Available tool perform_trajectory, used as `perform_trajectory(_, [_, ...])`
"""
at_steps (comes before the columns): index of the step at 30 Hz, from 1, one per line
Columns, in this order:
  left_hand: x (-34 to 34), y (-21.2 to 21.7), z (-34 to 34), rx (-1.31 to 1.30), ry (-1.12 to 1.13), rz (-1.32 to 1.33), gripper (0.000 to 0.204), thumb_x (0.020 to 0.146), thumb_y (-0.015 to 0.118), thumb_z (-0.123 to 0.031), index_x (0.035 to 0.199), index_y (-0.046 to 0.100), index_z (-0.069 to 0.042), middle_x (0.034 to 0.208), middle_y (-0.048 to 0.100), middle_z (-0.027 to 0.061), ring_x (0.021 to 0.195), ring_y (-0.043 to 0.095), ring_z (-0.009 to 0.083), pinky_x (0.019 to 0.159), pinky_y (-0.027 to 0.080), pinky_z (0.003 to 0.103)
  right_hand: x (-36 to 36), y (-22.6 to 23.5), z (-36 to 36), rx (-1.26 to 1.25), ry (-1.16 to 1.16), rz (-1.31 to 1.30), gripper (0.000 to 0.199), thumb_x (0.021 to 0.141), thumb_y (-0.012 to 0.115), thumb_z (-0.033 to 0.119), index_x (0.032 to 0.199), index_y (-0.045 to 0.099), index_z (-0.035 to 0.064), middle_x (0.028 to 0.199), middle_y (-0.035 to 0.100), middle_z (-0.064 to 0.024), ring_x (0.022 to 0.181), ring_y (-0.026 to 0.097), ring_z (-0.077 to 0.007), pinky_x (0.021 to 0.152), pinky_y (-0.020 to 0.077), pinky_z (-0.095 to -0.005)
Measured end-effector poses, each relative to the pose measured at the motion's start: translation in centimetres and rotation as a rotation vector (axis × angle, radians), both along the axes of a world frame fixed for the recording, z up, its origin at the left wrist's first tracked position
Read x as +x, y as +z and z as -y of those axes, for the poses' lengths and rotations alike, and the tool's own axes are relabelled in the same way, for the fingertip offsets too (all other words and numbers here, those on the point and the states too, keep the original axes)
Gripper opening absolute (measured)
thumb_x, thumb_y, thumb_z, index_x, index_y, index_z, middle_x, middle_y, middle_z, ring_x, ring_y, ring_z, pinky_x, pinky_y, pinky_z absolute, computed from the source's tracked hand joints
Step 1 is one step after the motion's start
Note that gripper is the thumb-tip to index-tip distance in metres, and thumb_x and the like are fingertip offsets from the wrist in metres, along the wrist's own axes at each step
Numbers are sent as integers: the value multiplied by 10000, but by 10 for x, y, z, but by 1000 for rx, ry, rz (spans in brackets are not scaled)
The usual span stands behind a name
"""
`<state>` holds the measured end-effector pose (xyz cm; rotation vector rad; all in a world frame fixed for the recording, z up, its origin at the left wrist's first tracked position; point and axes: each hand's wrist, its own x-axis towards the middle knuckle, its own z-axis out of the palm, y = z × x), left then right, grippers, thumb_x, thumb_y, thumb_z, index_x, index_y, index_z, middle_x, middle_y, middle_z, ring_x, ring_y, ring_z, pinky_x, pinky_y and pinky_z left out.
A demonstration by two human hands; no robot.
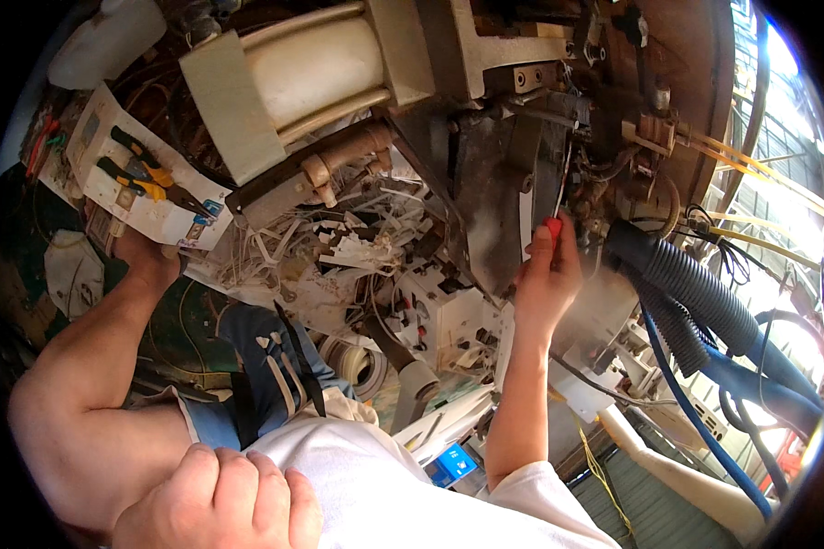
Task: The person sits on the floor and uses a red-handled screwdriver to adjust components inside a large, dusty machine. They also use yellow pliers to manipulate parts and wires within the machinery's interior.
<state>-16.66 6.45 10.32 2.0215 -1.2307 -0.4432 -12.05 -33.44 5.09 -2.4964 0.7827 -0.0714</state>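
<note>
My right hand (547,279) is raised and shut on a screwdriver with a red handle (553,229). Its thin shaft runs up against the dark metal block of a machine (494,183). My left hand (218,499) is a closed fist at the bottom of the view, resting on my bare thigh beside my white shirt (366,485), with nothing seen in it. My bent left leg (73,384) reaches up toward a white card (156,206) that carries two pliers (142,169) with yellow and black grips.
A cream cylinder (311,69) crowns the machine. White plastic scraps and wires (339,247) are heaped below it. Black corrugated hoses (687,284), blue hoses (769,371) and yellow wires (732,156) run at right. A white jug (110,37) stands top left, a blue box (455,460) low down.
</note>
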Motion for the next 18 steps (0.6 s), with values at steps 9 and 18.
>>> perform_trajectory(9, [39, 43, 1, 283, -172, -288, 237, 817, 547, -226, 969, 605, -53, 836, 554, 75, 832, 555, 208, 784, 451, 324, 3, 4, -12, -9, -32, -38, 444, 1047, 641, 255, 1439, 598, 50, 864, 602, 23, 722, 474, -57, 628, 406, -220])
perform_trajectory(18, [46, 44, 6, 303, -202, -281, 261, 826, 541, -242, 983, 608, -44, 856, 560, 83, 850, 559, 212, 803, 450, 326, 0, -1, -2, -39, 36, 12, 422, 1054, 629, 258, 1418, 606, 44, 880, 599, 27, 734, 480, -59, 647, 417, -220])
